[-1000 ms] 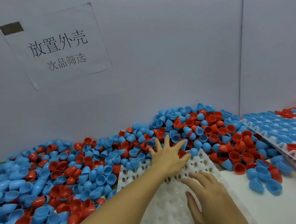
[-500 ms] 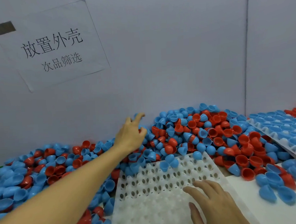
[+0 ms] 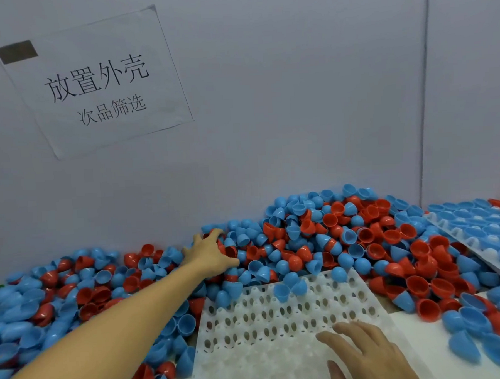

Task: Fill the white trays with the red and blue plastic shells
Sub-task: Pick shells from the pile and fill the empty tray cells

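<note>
The left hand [image 3: 210, 256] cups the far heap of red and blue plastic shells [image 3: 318, 238] — likely to rake them nearer — while the flat, open-fingered right hand [image 3: 364, 354] steadies the near perforated white plastic tray [image 3: 267, 327].

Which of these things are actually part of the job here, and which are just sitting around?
Part of the job: heap of red and blue shells; empty white tray; filled tray; left hand in the heap; right hand on the tray.

Just there: paper sign; grey wall.

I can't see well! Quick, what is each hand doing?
Left hand: reaching into the shells; grip cannot be told.
Right hand: open, flat on the tray.
</note>
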Available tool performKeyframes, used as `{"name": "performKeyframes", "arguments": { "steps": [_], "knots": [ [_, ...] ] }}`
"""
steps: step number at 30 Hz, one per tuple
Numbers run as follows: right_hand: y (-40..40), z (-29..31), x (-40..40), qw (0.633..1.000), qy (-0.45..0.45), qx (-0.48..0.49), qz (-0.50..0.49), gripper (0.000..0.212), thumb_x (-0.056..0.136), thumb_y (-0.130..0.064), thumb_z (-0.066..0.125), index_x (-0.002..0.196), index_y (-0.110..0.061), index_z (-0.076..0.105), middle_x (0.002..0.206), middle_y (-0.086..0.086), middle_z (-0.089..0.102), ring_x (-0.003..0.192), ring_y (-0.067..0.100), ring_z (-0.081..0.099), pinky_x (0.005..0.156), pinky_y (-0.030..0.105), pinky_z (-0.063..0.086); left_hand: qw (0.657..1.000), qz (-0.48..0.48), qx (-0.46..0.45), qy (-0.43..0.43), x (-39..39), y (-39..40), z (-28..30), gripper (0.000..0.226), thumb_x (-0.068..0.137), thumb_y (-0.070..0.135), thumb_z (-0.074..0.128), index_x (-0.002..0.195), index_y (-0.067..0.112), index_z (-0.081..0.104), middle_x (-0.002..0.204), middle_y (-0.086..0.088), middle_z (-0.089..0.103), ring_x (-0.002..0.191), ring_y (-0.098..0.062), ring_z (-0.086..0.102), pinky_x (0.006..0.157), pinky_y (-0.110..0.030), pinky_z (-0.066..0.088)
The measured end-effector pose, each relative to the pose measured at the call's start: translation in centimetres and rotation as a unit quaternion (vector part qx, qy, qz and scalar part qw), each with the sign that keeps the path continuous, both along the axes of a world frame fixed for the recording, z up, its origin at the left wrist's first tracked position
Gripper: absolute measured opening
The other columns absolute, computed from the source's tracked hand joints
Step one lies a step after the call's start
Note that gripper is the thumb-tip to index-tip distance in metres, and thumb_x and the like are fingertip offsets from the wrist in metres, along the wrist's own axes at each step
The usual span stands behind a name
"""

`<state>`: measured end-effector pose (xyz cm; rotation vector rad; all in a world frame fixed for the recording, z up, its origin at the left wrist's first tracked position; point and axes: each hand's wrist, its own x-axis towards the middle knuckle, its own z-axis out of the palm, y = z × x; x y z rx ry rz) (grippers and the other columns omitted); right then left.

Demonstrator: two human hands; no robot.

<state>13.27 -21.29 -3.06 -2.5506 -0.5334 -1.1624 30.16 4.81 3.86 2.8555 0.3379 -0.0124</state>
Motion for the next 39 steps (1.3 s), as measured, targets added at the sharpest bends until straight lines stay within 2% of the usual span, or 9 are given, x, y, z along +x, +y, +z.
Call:
{"name": "performKeyframes", "arguments": {
  "steps": [5, 9, 11, 13, 23, 27, 32, 35, 39],
  "knots": [
    [0.2, 0.0, -0.1, 0.999, 0.052, 0.007, 0.000, 0.044, 0.062, -0.040, 0.038, 0.066, -0.025, 0.079, 0.069, 0.000, 0.072, 0.058, 0.025, 0.071, 0.031, 0.029, 0.047, 0.999, 0.028, -0.030, 0.003, -0.9, 0.1, -1.4, 0.097, 0.074, 0.060, 0.079, 0.152, 0.048, 0.023, 0.156, -0.015, 0.024, 0.140, -0.047, 0.030, 0.112, -0.056, 0.037],
    [0.1, 0.1, -0.2, 0.999, 0.048, 0.003, -0.007, 0.041, 0.062, -0.039, 0.042, 0.067, -0.025, 0.080, 0.070, 0.000, 0.072, 0.059, 0.025, 0.072, 0.031, 0.029, 0.049, 0.998, 0.043, -0.010, -0.045, -1.6, -0.4, -1.2, 0.068, 0.080, 0.045, 0.079, 0.140, 0.040, 0.046, 0.146, -0.011, 0.038, 0.132, -0.042, 0.041, 0.102, -0.049, 0.047],
    [0.0, 0.4, -0.5, 0.999, 0.039, 0.001, -0.009, 0.022, 0.055, -0.039, 0.069, 0.068, -0.024, 0.080, 0.070, 0.000, 0.072, 0.059, 0.026, 0.072, 0.031, 0.029, 0.049, 0.994, 0.054, -0.045, -0.081, -2.0, -0.2, -1.0, 0.056, 0.079, 0.039, 0.081, 0.128, 0.037, 0.055, 0.135, -0.010, 0.045, 0.122, -0.038, 0.050, 0.096, -0.047, 0.052],
    [-0.2, 0.3, -0.5, 0.996, 0.090, 0.007, -0.012, 0.047, 0.024, -0.028, 0.096, 0.068, -0.023, 0.079, 0.070, 0.000, 0.072, 0.059, 0.026, 0.071, 0.031, 0.029, 0.050, 0.983, 0.070, -0.117, -0.124, -2.3, 0.3, -0.5, 0.052, 0.075, 0.034, 0.084, 0.121, 0.031, 0.061, 0.126, -0.011, 0.052, 0.109, -0.032, 0.058, 0.089, -0.044, 0.055],
    [-0.1, 0.2, -0.6, 0.993, 0.117, 0.017, 0.009, 0.063, 0.008, -0.023, 0.099, 0.068, -0.025, 0.079, 0.068, -0.002, 0.071, 0.059, 0.026, 0.071, 0.032, 0.030, 0.051, 0.782, 0.204, -0.532, -0.253, -4.6, 2.2, 1.8, 0.018, 0.087, 0.025, 0.074, 0.103, 0.024, 0.065, 0.091, -0.007, 0.068, 0.070, -0.020, 0.064, 0.047, -0.028, 0.050],
    [-0.1, 0.4, -0.7, 0.993, 0.115, 0.023, 0.011, 0.063, 0.007, -0.023, 0.099, 0.067, -0.026, 0.079, 0.067, -0.003, 0.071, 0.058, 0.025, 0.071, 0.032, 0.028, 0.050, 0.827, 0.173, -0.476, -0.242, -5.0, 1.6, 1.8, 0.015, 0.088, 0.019, 0.069, 0.102, 0.023, 0.064, 0.085, -0.009, 0.064, 0.060, -0.021, 0.055, 0.042, -0.025, 0.044],
    [0.0, 0.5, -0.6, 0.993, 0.115, 0.023, 0.005, 0.065, 0.004, -0.026, 0.099, 0.066, -0.027, 0.078, 0.065, -0.004, 0.071, 0.056, 0.024, 0.071, 0.031, 0.027, 0.049, 0.987, 0.039, -0.100, -0.122, -5.0, 1.0, 1.0, 0.020, 0.087, 0.031, 0.068, 0.105, 0.029, 0.060, 0.116, -0.006, 0.054, 0.078, -0.015, 0.055, 0.061, -0.026, 0.046],
    [-0.1, 0.4, -0.5, 0.994, 0.110, 0.020, 0.002, 0.065, 0.003, -0.027, 0.098, 0.065, -0.027, 0.078, 0.064, -0.004, 0.070, 0.056, 0.024, 0.071, 0.031, 0.027, 0.049, 0.999, 0.020, 0.018, -0.028, -4.8, 0.1, -0.3, 0.051, 0.091, 0.058, 0.054, 0.138, 0.039, 0.044, 0.144, -0.010, 0.039, 0.120, -0.035, 0.053, 0.093, -0.045, 0.052],
    [-0.1, 0.4, -0.6, 0.993, 0.114, 0.021, 0.000, 0.065, 0.003, -0.028, 0.099, 0.065, -0.028, 0.078, 0.065, -0.005, 0.070, 0.056, 0.024, 0.071, 0.031, 0.026, 0.049, 0.998, 0.050, -0.003, -0.033, -4.4, -1.0, -1.0, 0.045, 0.092, 0.058, 0.055, 0.130, 0.037, 0.041, 0.146, -0.013, 0.037, 0.127, -0.044, 0.045, 0.094, -0.049, 0.052]
  ]
}}
